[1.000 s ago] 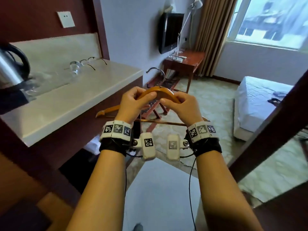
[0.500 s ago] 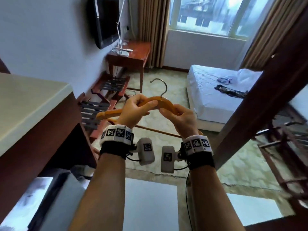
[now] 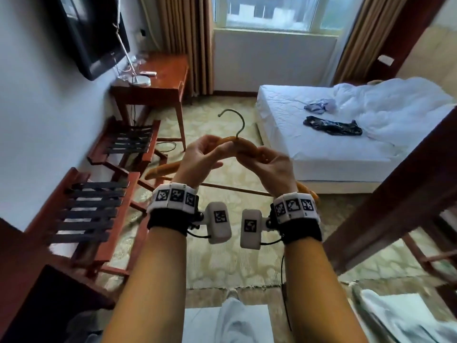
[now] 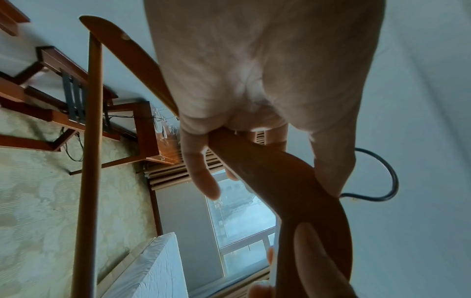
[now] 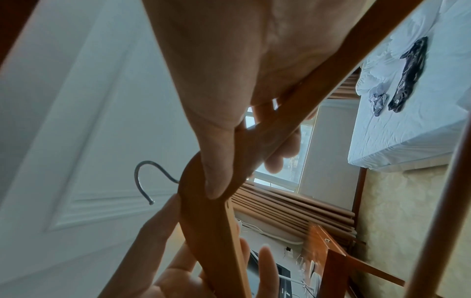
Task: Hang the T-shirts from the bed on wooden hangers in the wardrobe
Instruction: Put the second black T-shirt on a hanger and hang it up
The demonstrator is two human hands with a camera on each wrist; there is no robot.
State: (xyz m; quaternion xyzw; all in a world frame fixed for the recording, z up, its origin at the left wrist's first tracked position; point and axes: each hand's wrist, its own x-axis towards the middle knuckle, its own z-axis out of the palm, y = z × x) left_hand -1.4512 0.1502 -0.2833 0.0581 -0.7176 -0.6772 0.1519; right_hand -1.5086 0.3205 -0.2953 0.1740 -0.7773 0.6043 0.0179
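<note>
I hold a wooden hanger (image 3: pixel 244 144) with a metal hook in both hands at chest height. My left hand (image 3: pixel 202 157) grips its left shoulder, and my right hand (image 3: pixel 267 164) grips the right shoulder beside the hook. The hanger (image 4: pixel 277 175) runs between my left thumb and fingers, and in the right wrist view the hanger (image 5: pixel 211 217) is pinched under my right thumb. On the white bed (image 3: pixel 321 144) at the right lie a dark T-shirt (image 3: pixel 332 126) and a smaller bluish garment (image 3: pixel 317 106). The wardrobe is out of view.
Two wooden luggage racks (image 3: pixel 86 214) stand along the left wall. A red-brown desk (image 3: pixel 158 80) with a lamp sits under a wall TV (image 3: pixel 94 38). A dark wooden post (image 3: pixel 395 189) slants across the right. Patterned carpet lies between me and the bed.
The view has swung right from the counter toward the bed and window. Both hands keep the same grip on the hanger, which stays in front of me.
</note>
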